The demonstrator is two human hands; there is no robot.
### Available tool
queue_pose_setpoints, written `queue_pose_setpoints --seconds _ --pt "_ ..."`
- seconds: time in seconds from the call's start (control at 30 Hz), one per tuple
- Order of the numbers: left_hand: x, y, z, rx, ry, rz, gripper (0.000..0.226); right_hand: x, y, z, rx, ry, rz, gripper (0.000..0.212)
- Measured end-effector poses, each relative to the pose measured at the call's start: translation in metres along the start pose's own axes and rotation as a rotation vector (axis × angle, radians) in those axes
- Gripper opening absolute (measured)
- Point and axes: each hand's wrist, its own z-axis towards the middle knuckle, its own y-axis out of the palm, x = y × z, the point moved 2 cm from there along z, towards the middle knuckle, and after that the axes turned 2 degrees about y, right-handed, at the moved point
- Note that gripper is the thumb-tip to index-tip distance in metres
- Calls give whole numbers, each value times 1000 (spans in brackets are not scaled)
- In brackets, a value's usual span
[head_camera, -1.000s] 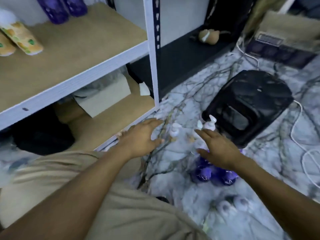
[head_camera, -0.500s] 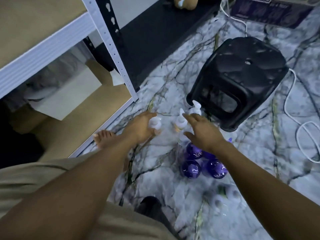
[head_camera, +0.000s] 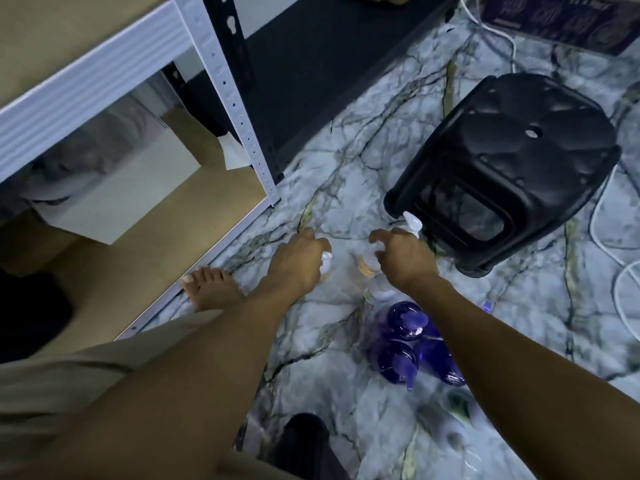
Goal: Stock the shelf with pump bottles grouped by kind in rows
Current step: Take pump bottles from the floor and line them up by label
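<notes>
Several pump bottles stand on the marble-patterned floor. My left hand (head_camera: 298, 259) curls over the white pump top of a clear bottle (head_camera: 326, 262) and grips it. My right hand (head_camera: 405, 259) closes its fingers round a second clear bottle with peach-coloured contents (head_camera: 367, 266). A third white pump head (head_camera: 412, 221) pokes up just behind my right hand. Three purple pump bottles (head_camera: 407, 322) stand clustered under my right forearm. The white metal shelf (head_camera: 86, 81) with wooden boards is at the left; its lower board (head_camera: 156, 244) lies beside my left hand.
A black plastic stool (head_camera: 502, 168) stands right behind the bottles. A white box (head_camera: 114, 192) sits on the lower board. The shelf post (head_camera: 239, 119) rises near my left hand. A bare foot (head_camera: 211, 285) rests by the shelf edge. White cable (head_camera: 623, 296) loops at the right.
The view has tilted down towards the floor. Both hands have dropped from hovering over the pump tops and curled round one clear bottle each.
</notes>
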Motion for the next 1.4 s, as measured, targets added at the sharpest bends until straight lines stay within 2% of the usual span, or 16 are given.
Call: queue_pose_setpoints --seconds 0.2,0.4,0.5,0.7,0.83,0.97,1.17,1.4 --pt "-5 -11 -19 37 -70 -94 40 -9 -7 -19 45 -36 -36 34" --pt "-1 -49 -45 114 -61 -127 34 -33 -45 -42 113 -149 -58 36" --pt "-2 -82 -69 175 -61 -125 27 -57 -76 -57 85 -207 -88 37" --pt "-18 -159 -133 341 -73 -74 27 -125 -137 -96 143 -365 -127 36" --pt "-31 -212 -186 484 -123 -27 21 -175 -172 -117 238 -466 -100 24" --pt "-39 -263 -244 642 -132 -31 23 -229 -204 -132 296 -559 -52 34" --pt "-41 -328 -320 841 -134 -40 21 -305 -248 -155 388 -736 173 26" --pt "-61 -378 -384 952 -227 -98 9 -386 -286 -163 374 -804 194 32"
